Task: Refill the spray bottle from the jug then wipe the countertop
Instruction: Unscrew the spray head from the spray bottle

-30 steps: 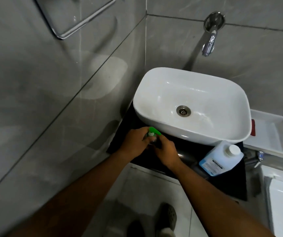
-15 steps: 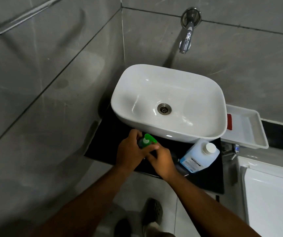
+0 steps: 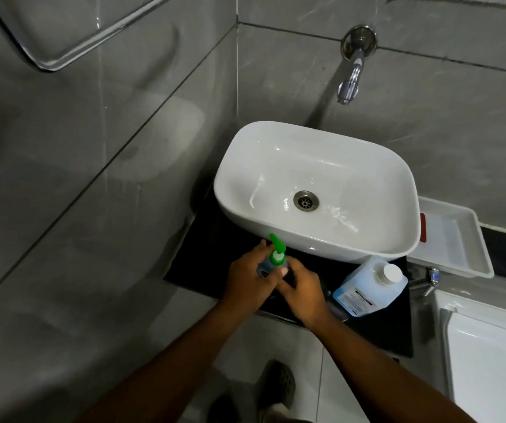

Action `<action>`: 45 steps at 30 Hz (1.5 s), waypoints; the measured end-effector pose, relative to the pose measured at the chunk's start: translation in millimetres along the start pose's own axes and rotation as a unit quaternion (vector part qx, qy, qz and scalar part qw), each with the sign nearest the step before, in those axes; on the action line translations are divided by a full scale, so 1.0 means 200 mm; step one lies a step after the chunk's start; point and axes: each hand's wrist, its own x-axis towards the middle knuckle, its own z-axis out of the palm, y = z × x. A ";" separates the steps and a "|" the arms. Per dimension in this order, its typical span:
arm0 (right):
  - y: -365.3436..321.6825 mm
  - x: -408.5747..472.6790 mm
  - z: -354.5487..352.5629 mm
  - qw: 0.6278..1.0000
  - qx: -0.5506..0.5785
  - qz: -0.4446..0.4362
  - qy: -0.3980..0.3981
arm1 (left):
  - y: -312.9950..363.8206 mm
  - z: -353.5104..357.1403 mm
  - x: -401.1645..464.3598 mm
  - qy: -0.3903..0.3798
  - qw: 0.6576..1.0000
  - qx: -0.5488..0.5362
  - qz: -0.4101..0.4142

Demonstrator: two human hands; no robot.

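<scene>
The spray bottle (image 3: 276, 254) has a green head and a bluish body, and it stands on the black countertop (image 3: 205, 261) in front of the white basin (image 3: 315, 190). My left hand (image 3: 250, 280) wraps around its body. My right hand (image 3: 302, 293) grips it lower down from the right, with a fingertip just below the green collar. The jug (image 3: 370, 285), translucent blue with a white screw cap and a printed label, stands capped on the counter to the right of my hands, leaning under the basin's rim.
A wall tap (image 3: 351, 83) hangs above the basin. A white tray (image 3: 453, 239) sits right of the basin, and a white toilet tank (image 3: 490, 355) stands at lower right. Grey tiled walls close in at left and behind. My shoes (image 3: 276, 386) are on the tiled floor below.
The green spray head stands higher above my hands and points away from me. Both hands have stayed closed around the bottle. The camera view has shifted.
</scene>
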 end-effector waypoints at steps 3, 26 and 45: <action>0.01 0.00 0.00 1.000 -0.005 -0.003 -0.002 | -0.01 0.01 -0.02 0.065 0.998 -0.001 -0.025; 0.03 -0.01 0.01 1.000 -0.006 0.000 -0.001 | 0.00 0.02 -0.03 0.077 0.996 0.049 -0.001; 0.02 -0.01 0.01 0.999 0.014 0.043 -0.012 | 0.31 -0.16 0.09 0.089 0.991 -0.099 0.009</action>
